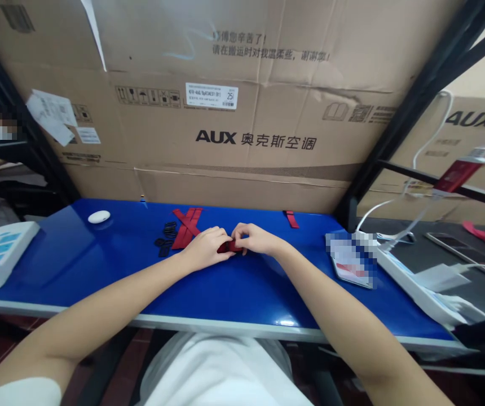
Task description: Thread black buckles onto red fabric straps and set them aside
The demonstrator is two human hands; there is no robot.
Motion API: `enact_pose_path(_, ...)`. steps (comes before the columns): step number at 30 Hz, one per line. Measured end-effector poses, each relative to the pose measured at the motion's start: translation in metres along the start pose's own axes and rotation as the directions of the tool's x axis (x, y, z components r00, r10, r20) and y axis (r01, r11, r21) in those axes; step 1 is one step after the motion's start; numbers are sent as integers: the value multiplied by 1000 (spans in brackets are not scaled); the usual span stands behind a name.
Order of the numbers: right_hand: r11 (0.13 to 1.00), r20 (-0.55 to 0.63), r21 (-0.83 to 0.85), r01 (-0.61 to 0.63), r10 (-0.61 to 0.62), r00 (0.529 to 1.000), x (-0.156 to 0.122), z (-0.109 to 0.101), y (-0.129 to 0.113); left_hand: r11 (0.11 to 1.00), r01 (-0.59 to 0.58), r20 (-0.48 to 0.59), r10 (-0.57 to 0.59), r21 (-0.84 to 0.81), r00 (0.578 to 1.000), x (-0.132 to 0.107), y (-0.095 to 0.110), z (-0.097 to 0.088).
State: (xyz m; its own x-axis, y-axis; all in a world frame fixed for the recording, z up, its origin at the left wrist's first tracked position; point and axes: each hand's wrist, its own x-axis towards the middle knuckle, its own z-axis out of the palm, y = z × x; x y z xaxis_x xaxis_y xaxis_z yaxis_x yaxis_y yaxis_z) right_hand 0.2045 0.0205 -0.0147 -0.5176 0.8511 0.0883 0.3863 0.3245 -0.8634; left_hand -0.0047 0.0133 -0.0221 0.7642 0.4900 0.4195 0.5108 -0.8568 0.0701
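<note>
At the middle of the blue table, my left hand [209, 248] and my right hand [256, 239] meet around a short piece of red strap [226, 246]. Fingers of both hands are closed on it, and they cover most of it. Something dark shows by the strap, too small to name. Just left of my left hand lies a pile of red strap pieces [186, 228], some crossed over each other. Several black buckles [165, 241] rest against that pile. Farther back on the right is a single red strap piece [292, 219], apart from my hands.
Behind the blue tabletop [111, 262] stands a large cardboard panel [153, 124]. A white round case [99, 217] and a white device [3, 254] lie left. A phone [351, 262] and a power strip [415, 287] with cables are right. Another person [3, 127] sits far left.
</note>
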Motion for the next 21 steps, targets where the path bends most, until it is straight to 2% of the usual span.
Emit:
enact_pose_path(2,992,-15,-126,13,-15,1000,-1,1,-6,998,-35,-7,36,51,999,-1,-2,2)
enact_pose_path(4,967,-34,-237,95,-106,994,-2,1,-10,995,-62,-7,63,79,998,-1,-3,2)
enact_pose_path(6,956,-53,-245,160,-178,983,-3,-2,-12,995,-67,-17,68,72,998,-1,-3,1)
enact_pose_path(8,982,-58,-109,156,-162,985,-4,-7,-13,998,-56,-56,59,41,997,-1,-1,-1)
enact_pose_path(10,986,-10,117,121,-121,993,-7,-14,-13,999,-33,-111,32,-11,993,-1,2,-3)
enact_pose_path(14,856,53,508,97,-144,988,-13,-23,-13,984,60,-160,-88,-169,983,-2,5,-6)
enact_pose_path(18,755,30,651,74,-123,992,-14,-20,-14,920,157,-129,-216,-360,968,-2,6,-7)
enact_pose_path(21,738,13,670,85,-126,992,-9,-13,-15,876,166,-70,-221,-453,973,0,12,-5)
